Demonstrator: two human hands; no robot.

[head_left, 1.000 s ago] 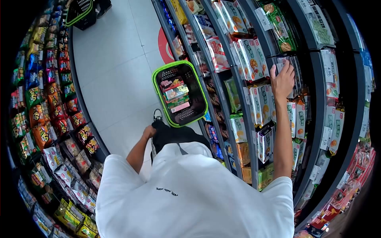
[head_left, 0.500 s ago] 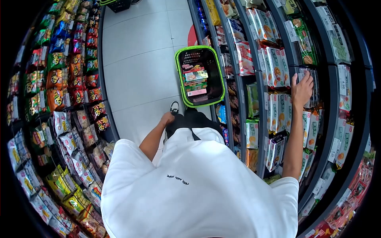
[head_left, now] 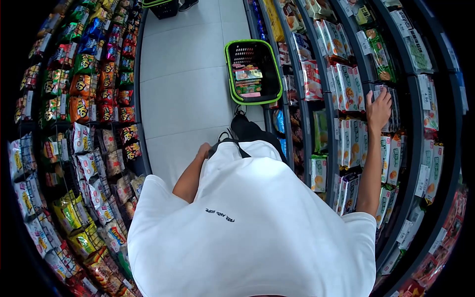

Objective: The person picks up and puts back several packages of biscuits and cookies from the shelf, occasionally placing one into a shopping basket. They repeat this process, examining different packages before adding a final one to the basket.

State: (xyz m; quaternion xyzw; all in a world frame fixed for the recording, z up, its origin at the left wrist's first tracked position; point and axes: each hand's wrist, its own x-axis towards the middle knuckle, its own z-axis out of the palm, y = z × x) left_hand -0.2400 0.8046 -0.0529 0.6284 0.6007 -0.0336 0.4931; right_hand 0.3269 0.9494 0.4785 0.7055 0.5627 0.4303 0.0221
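My right hand is up at the right-hand shelf, its fingers curled over a dark, clear-wrapped snack pack among similar packs. The pack still sits in its row, and part of it lies hidden under the hand. Low beside my hip is my left hand; its fingers are too hidden to read, and no item shows in it. On the floor ahead stands a black shopping basket with a bright green rim. Several snack packs lie inside it. My foot is just behind the basket.
Shelves of bagged snacks line the left side of the aisle. Biscuit packs with price tags fill the right shelves. Farther along the tiled floor are another green-rimmed basket and a person's shoe.
The basket has slid forward along the floor, away from my body, and a foot has come up behind it. My right hand stays at the same pack; my left hand has shifted slightly.
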